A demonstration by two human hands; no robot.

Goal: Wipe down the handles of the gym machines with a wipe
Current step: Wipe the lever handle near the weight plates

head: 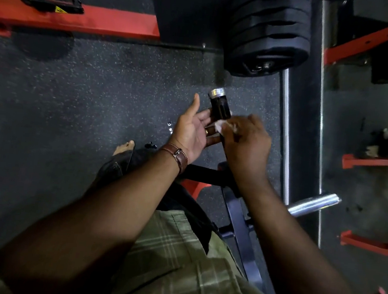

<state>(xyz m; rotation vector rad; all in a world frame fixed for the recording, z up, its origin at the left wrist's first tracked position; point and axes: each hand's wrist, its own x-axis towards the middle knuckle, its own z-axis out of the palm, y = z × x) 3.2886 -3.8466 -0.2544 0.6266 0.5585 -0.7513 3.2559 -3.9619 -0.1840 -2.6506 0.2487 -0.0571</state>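
Observation:
A black machine handle [220,106] with a silver end cap points away from me at the centre of the view. My right hand [246,142] grips a white wipe [221,125] and presses it against the handle's near part. My left hand [191,128] lies palm-up to the left of the handle, thumb raised, its fingers reaching under the grip. Whether those fingers curl round the handle is hidden by the wipe and my right hand. A brown strap sits on my left wrist.
A stack of black weight plates [269,32] hangs just beyond the handle. A chrome bar [284,142] runs along the right, with a chrome peg [313,205] near my right forearm. Red frame beams [81,20] cross the top left. Speckled rubber floor [73,100] spreads to the left.

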